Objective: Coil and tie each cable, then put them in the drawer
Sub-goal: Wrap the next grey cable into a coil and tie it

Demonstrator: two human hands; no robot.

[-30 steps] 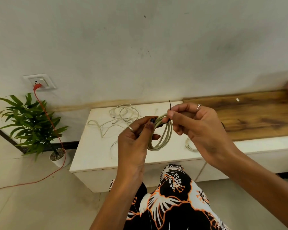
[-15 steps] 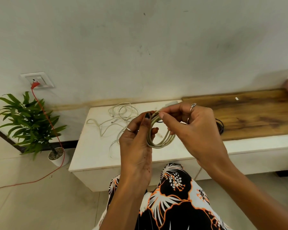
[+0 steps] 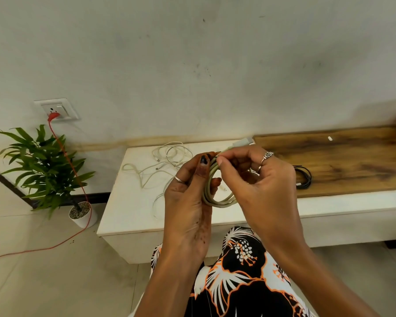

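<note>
A coiled beige cable (image 3: 217,197) is held up in front of the body, above the front edge of the white worktop (image 3: 133,202). The coil is gripped by the left hand (image 3: 188,202), whose fingers (image 3: 204,161) are curled round the left side of the loops, with the thumb laid against the strands. The top of the coil is pinched by the right hand (image 3: 261,188), its thumb and forefinger closed tight on the strands close to the left fingertips; the other right fingers are bent loosely behind. A pale plug end (image 3: 244,143) of the cable is seen sticking up just beyond the right fingertips.

On the white worktop, behind the left hand, a thin white cable (image 3: 167,161) is spread loose in tangled loops. To the right, on the wooden top (image 3: 352,161), a black cable (image 3: 303,177) is laid in a coil, partly hidden by the right hand. No drawer can be made out in this view.

At the left, a potted plant (image 3: 44,170) is set on the floor beside the worktop. A red cord (image 3: 78,179) is plugged into the wall socket (image 3: 57,109) above it and is trailed down across the floor. A patterned garment (image 3: 238,282) is seen below the hands.
</note>
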